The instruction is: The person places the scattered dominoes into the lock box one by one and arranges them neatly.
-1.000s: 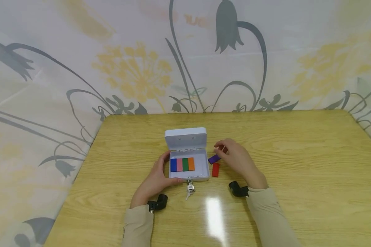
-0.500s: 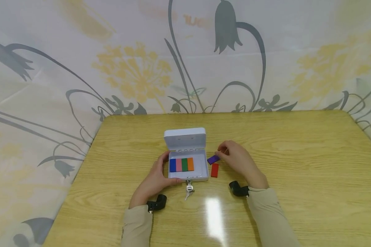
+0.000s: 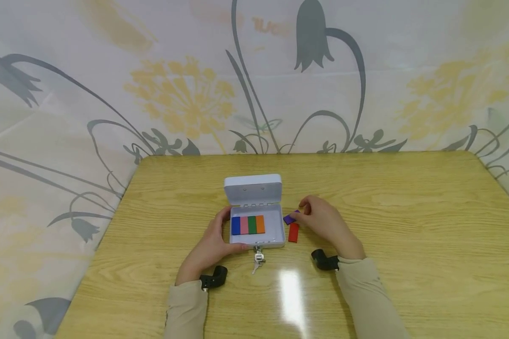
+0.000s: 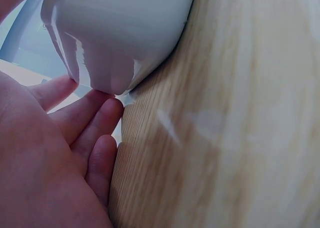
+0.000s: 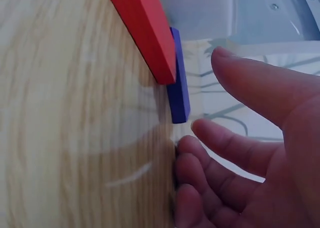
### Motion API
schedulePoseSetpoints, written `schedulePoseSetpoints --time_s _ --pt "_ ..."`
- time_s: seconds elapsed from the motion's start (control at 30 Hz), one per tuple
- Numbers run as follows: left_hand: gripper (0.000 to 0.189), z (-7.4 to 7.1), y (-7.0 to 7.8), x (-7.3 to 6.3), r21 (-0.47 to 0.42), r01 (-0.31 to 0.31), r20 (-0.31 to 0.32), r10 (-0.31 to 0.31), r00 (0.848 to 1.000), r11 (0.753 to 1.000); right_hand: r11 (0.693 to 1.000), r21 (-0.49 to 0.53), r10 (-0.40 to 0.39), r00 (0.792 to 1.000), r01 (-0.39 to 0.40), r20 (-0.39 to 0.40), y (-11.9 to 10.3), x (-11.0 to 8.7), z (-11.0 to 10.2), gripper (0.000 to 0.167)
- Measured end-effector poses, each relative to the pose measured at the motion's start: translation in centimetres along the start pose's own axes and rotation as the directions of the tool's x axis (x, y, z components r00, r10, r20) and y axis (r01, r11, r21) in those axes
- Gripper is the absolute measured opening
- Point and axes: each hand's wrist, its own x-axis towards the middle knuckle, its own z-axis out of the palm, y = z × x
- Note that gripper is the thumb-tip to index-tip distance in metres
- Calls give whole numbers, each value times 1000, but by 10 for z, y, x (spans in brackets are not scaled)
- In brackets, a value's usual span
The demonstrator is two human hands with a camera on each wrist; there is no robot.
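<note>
A small white cash box [image 3: 275,230] stands with its lid [image 3: 254,192] raised. Inside it, blue, pink, green [image 3: 252,225] and orange [image 3: 260,224] flat blocks lie side by side. My left hand [image 3: 209,245] holds the box by its left side, thumb at the front wall and fingers round the rear left corner. Just right of the box lies a purple block [image 3: 288,220], with a red block [image 3: 293,233] in front of it. My right hand [image 3: 328,223] is at the purple block; in the right wrist view its thumb [image 5: 240,72] and fingers stand apart around the block's near end.
Keys [image 3: 258,263] hang from the lock at the box's front. The wooden table [image 3: 407,226] extends on both sides and meets a flower-patterned curtain [image 3: 195,94] at the back. Each wrist carries a black camera mount [image 3: 324,260].
My right hand has moved slightly, its thumb coming over the purple block. The left hand keeps its hold on the box. The blocks stay in place apart from a slight shift of the view.
</note>
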Motion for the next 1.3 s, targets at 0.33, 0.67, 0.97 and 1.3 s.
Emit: schedulePoseSetpoints --time_s 0.33,0.67,0.97,1.3 --pt "107 0 0 1 17 9 5 -9 1000 1000 998 -65 5 1000 -6 -20 -4 3 8 51" --pt "109 -1 -2 2 2 4 -4 -4 1000 1000 984 -177 -5 1000 0 -23 -8 2 13 54" --pt "107 1 -2 2 5 -17 2 17 1000 1000 999 -44 0 1000 1 15 -1 -1 6 54" --pt "107 1 -1 1 6 -6 6 6 1000 1000 996 -16 -83 996 83 22 7 -1 -2 49"
